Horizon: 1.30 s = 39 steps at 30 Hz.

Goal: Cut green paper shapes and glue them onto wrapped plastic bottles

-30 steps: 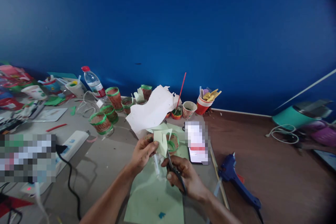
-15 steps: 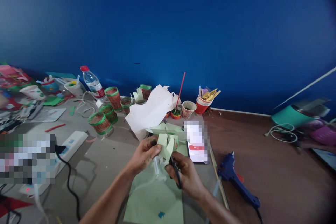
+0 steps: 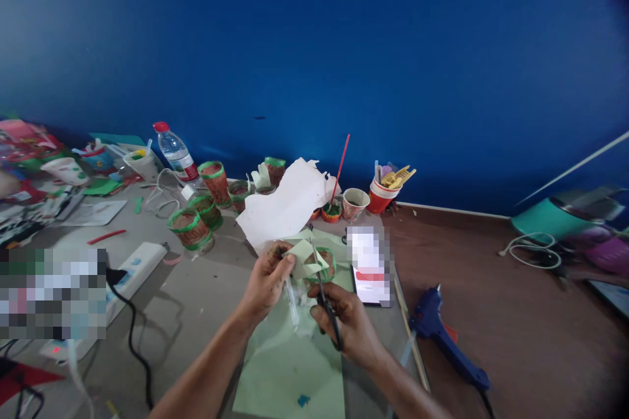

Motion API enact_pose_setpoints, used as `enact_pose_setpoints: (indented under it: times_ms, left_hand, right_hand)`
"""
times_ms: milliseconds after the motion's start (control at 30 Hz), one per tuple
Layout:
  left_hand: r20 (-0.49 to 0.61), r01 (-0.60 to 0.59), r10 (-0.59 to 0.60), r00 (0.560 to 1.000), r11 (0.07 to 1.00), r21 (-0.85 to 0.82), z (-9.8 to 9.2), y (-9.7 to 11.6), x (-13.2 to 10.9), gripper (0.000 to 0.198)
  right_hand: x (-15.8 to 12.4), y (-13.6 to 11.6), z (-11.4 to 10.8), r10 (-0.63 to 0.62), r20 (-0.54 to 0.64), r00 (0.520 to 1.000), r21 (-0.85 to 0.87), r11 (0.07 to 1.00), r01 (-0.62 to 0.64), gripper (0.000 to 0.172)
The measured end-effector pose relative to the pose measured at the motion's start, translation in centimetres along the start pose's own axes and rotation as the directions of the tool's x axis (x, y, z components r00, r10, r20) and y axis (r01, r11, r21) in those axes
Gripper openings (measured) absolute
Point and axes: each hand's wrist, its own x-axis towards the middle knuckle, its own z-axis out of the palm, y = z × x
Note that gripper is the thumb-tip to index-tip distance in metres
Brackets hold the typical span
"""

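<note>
Between the thumb and fingers of my left hand (image 3: 269, 278) is a pale green piece of paper (image 3: 301, 260), cut partway into flaps. My right hand (image 3: 344, 321) grips black-handled scissors (image 3: 328, 309), their blades pointing up and away at the right edge of the piece. Just behind the blades sits a brown cup with a green rim (image 3: 328, 263), partly hidden by the paper. A large pale green sheet (image 3: 289, 376) lies beneath both hands, with a clear plastic tube (image 3: 293, 308) and a small blue scrap (image 3: 303, 400) on it.
A phone (image 3: 369, 275) and a blue glue gun (image 3: 449, 337) lie to the right. Crumpled white paper (image 3: 280, 203), brown-green cups (image 3: 189, 228) and a water bottle (image 3: 175, 156) stand further back. On the left lies a power strip (image 3: 140, 270) with a black cord (image 3: 135, 347).
The green paper has turned and tilted in my left hand, and its upright flap now leans right. My right hand with the scissors has drawn slightly down, uncovering more of the brown cup.
</note>
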Motion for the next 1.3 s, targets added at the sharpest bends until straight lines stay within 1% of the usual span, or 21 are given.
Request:
enact_pose_setpoints:
  times_ms: [200, 300, 467, 567, 700, 800, 967, 1133, 1300]
  left_hand:
    - [-0.027, 0.041, -0.042, 0.999, 0.999, -0.022, -0.2, -0.3, 0.0, 0.030]
    - [-0.037, 0.035, -0.037, 0.999, 0.998, -0.047, -0.2, -0.3, 0.0, 0.031]
    - [-0.086, 0.025, -0.029, 0.996, 0.998, -0.055, -0.4, -0.5, 0.1, 0.029]
    - [-0.107, 0.025, -0.032, 0.994, 0.998, -0.059, -0.5, -0.7, 0.2, 0.029]
    - [-0.094, 0.029, -0.040, 0.995, 0.993, -0.115, -0.7, -0.7, 0.3, 0.028]
    - [-0.097, 0.024, -0.035, 0.995, 0.992, -0.122, -0.7, -0.6, 0.4, 0.026]
    - [-0.100, 0.004, -0.020, 0.995, 0.987, -0.163, -0.6, -0.2, 0.5, 0.026]
    - [-0.154, 0.006, -0.032, 0.988, 0.986, -0.165, -0.9, -0.1, 0.6, 0.025]
    - [-0.197, -0.025, -0.004, 0.980, 0.989, -0.144, -1.4, -0.3, 0.9, 0.023]
  right_hand:
    - [0.0, -0.1, 0.0, -0.008, -0.011, 1.000, 0.015, 1.000, 0.008, 0.045]
    - [0.1, -0.4, 0.1, 0.005, 0.000, 1.000, 0.026, 1.000, -0.005, 0.045]
    - [0.1, -0.3, 0.2, -0.006, 0.017, 1.000, 0.020, 1.000, 0.005, 0.042]
    - [0.1, 0.1, 0.1, 0.007, 0.025, 1.000, 0.000, 1.000, -0.007, 0.042]
    - [0.1, 0.4, 0.1, 0.019, 0.035, 0.999, -0.035, 0.999, -0.017, 0.041]
    - [0.1, 0.4, 0.1, 0.019, 0.033, 0.999, -0.057, 0.998, -0.017, 0.040]
    - [0.0, 0.2, 0.1, 0.016, 0.072, 0.997, -0.101, 0.995, -0.009, 0.036]
    - [-0.1, 0.1, 0.1, 0.036, 0.099, 0.994, -0.171, 0.985, -0.019, 0.035]
    - [-0.1, 0.1, 0.3, 0.081, 0.112, 0.990, -0.179, 0.982, -0.060, 0.032]
